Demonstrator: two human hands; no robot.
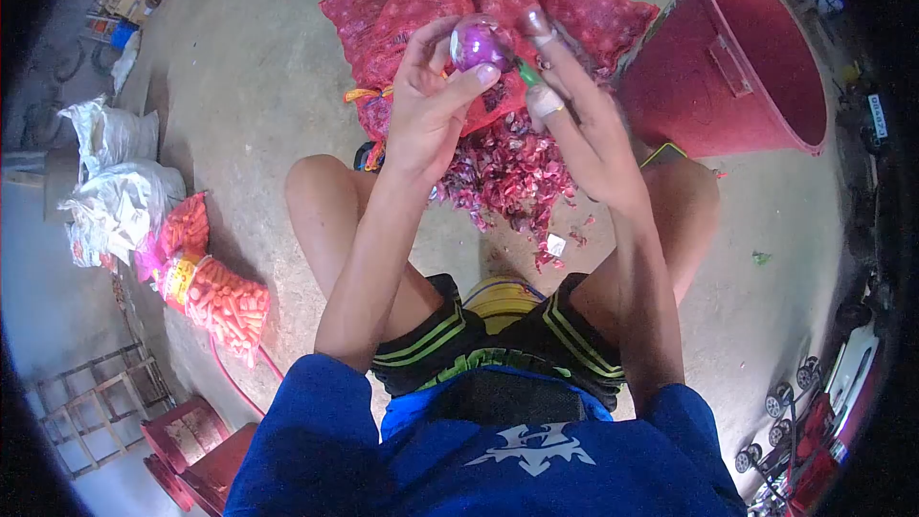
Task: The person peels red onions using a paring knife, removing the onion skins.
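A peeled purple onion (481, 44) is gripped by the fingers and thumb of my left hand (433, 101), raised in front of the red mesh sacks. Close to its right side, my right hand (592, 124) is closed around the green handle (528, 74) of a small tool, probably a knife; its blade is hard to make out. Pale wraps cover parts of the thumb and a finger on that hand. Below both hands lies a heap of dark red onion skins (517, 168) on the floor.
Full red mesh sacks of onions (421, 10) lie ahead. A large red bucket (661, 77) leans at the right. To the left are white sacks (124, 201) and a bag of carrots (228, 297). A yellow seat (503, 299) shows between my legs.
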